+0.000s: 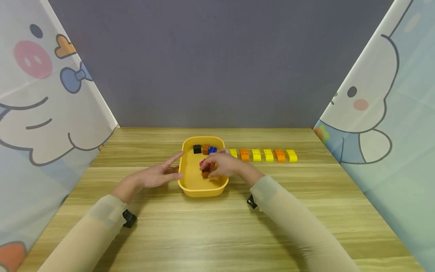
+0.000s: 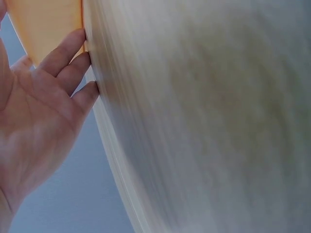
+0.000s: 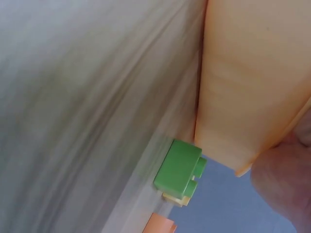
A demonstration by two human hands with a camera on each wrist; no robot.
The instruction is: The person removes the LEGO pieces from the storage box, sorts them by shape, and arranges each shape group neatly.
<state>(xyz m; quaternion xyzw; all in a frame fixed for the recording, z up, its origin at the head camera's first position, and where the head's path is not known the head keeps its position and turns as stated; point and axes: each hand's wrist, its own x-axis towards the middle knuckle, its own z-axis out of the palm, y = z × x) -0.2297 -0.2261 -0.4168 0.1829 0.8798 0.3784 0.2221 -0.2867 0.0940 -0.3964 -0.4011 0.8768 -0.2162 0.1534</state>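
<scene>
A yellow plastic bin (image 1: 204, 193) stands on the table with several toy bricks inside. My left hand (image 1: 157, 176) is at its left wall, fingers spread, the index finger and thumb against the rim. In the left wrist view, the fingers (image 2: 63, 53) extend along the bin's side. My right hand (image 1: 222, 164) reaches over the right rim, fingertips bent down among a pink brick (image 1: 202, 162) and a brown brick (image 1: 205, 175). The fingers partly cover these bricks, and whether they pinch one is unclear. Black (image 1: 197, 149), brown and blue (image 1: 212, 150) bricks lie at the bin's far end.
Right of the bin runs a row of yellow (image 1: 256, 155) and orange (image 1: 244, 155) bricks. A green brick (image 3: 178, 169) shows close to the bin in the right wrist view. Behind the wooden table (image 1: 190, 234) rises a grey panel (image 1: 217, 64); printed cloths hang at both sides.
</scene>
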